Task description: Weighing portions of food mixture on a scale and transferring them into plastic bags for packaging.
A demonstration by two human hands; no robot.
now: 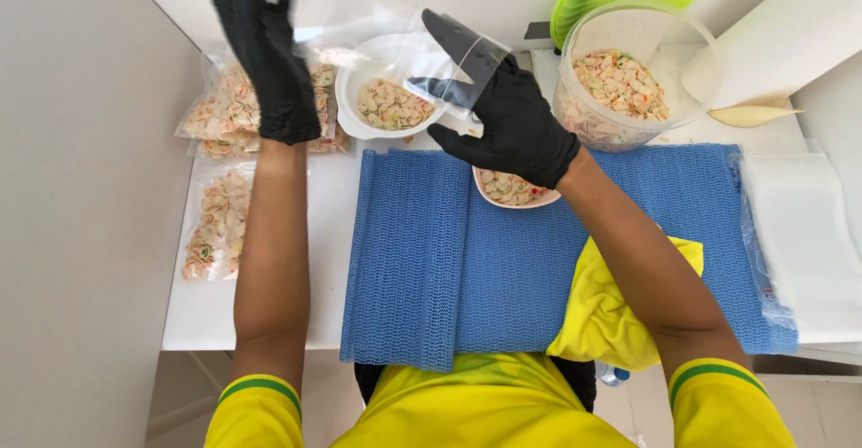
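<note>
Both gloved hands lift a clear plastic bag (395, 39) above the table's far edge, the right hand (512, 120) pinching its corner and the left hand (265, 48) spread flat against it, apparently opening it; filling from the white bowl (382, 98) likely needs its mouth held wide.

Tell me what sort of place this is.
Probably a small home food-packing station: a white table with a blue mat, filled snack bags, and a clear tub of the same pieces.
</note>
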